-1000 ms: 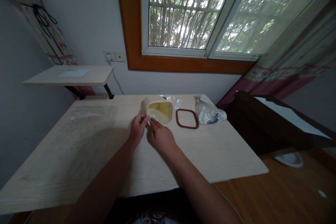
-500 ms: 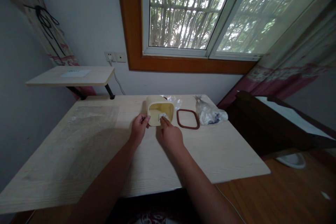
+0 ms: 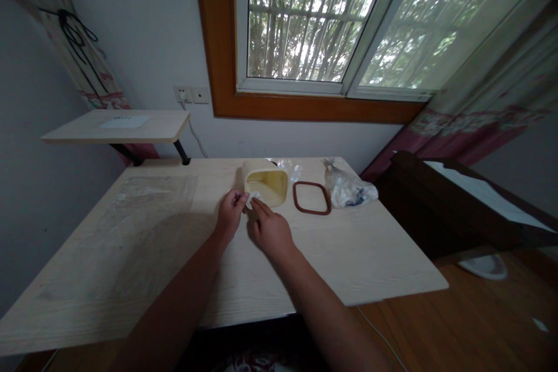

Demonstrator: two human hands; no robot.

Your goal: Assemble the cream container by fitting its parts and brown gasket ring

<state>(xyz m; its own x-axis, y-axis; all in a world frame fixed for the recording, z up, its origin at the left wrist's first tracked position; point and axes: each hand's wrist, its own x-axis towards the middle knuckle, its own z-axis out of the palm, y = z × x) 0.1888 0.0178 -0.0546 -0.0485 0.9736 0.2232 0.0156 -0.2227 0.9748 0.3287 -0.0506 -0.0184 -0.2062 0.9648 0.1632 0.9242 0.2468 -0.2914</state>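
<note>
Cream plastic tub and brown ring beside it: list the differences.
The cream plastic tub is a box tipped on its side, mouth toward the camera; the brown rounded ring is a thin loop lying flat. The left hand and right hand are at the tub's mouth; nothing touches the ring. Both are rounded rectangles on the wooden table.

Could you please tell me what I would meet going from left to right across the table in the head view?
Clear plastic sheet → left hand, pinching a small white piece → cream container → brown ring → plastic bag. The right hand overlaps the container, so I leave it out.
</note>
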